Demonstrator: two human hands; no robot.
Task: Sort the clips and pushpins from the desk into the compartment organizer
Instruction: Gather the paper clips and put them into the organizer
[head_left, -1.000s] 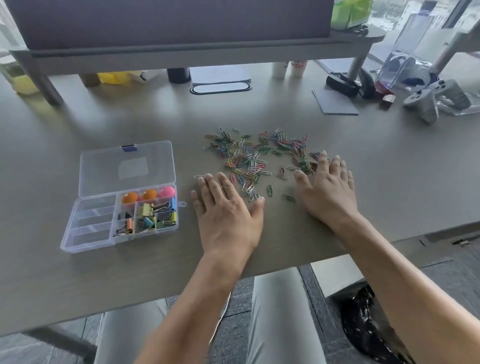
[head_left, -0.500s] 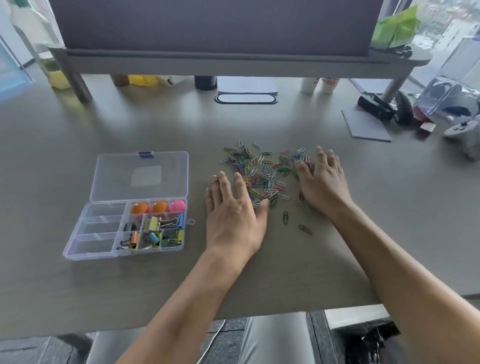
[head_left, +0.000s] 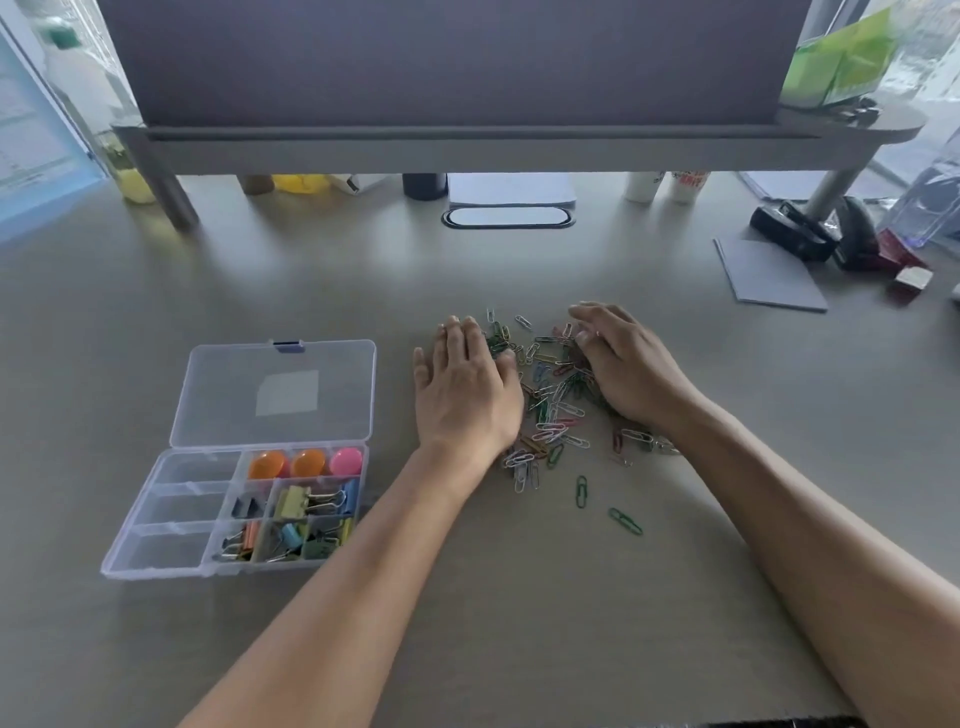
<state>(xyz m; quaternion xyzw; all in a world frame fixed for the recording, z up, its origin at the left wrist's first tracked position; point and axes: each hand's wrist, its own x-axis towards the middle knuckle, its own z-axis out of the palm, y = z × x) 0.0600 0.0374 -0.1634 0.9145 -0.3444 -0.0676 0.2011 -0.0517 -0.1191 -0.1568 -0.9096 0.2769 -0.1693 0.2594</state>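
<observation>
now both hands flat & open, left hand (head_left: 465, 395) + right hand (head_left: 626, 366) flanking paperclip pile (head_left: 550, 395).

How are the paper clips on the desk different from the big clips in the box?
The paper clips are thin bent wire, loose in a heap on the desk; the binder clips are chunkier, with solid coloured bodies and wire handles. The paper clips lie between the two hands; the binder clips sit sorted in the organizer. Both come in many colours.

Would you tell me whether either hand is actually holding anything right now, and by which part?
Nothing is clearly held. The left hand lies flat beside the paper clips; the right hand cups the pile's other side.
</observation>
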